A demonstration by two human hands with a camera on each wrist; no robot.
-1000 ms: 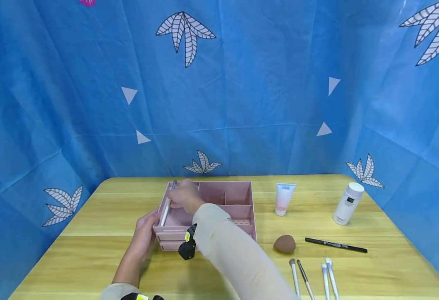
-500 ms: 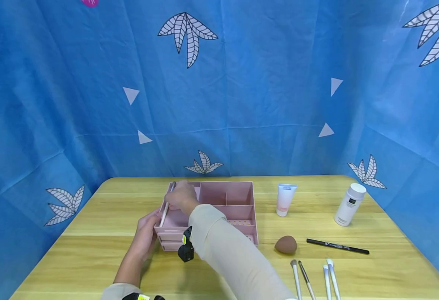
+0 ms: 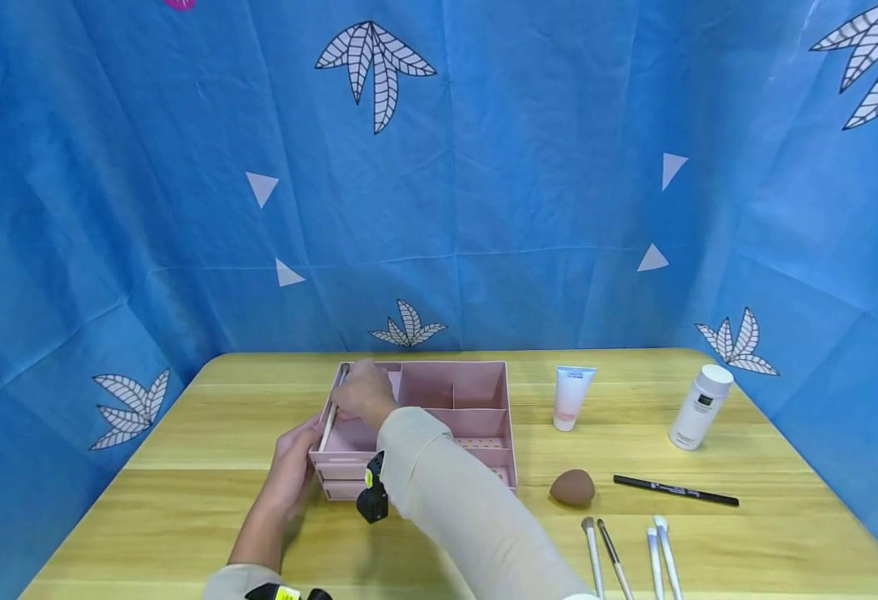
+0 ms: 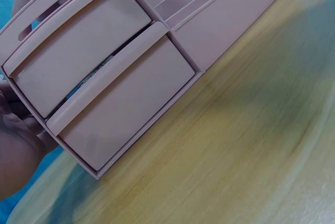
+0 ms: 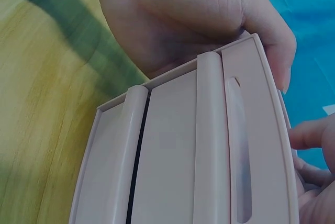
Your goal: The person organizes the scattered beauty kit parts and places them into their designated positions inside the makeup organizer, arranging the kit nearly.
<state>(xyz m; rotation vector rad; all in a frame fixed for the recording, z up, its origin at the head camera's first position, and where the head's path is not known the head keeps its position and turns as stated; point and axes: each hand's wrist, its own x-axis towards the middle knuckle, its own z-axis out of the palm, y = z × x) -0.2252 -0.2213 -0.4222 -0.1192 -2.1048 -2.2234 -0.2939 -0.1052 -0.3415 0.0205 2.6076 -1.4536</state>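
A pink makeup organizer (image 3: 343,472), with two drawers at its front left and several open compartments, stands on the table. My left hand (image 3: 292,462) grips its left side, the thumb at the top rim; in the right wrist view, the left hand (image 5: 193,17) wraps the side wall beside the drawers (image 5: 167,145). Inside the long left compartment, my right hand (image 3: 366,393) pinches a slim white makeup brush (image 3: 329,432), which lies along the left wall. Fingers of the right hand (image 5: 316,187) bend behind the front panel, which hides their tips in the right wrist view.
Right of the organizer are a white-pink tube (image 3: 572,396), a white bottle (image 3: 697,408), a brown makeup sponge (image 3: 572,488) and a black pencil (image 3: 675,490). Several makeup brushes (image 3: 662,550) lie near the front edge. A blue curtain (image 3: 529,208) hangs behind the table.
The brush's dark far end, which stuck up at the back rim, has sunk lower into the left compartment with my right hand. My left hand has stayed on the organizer's side.
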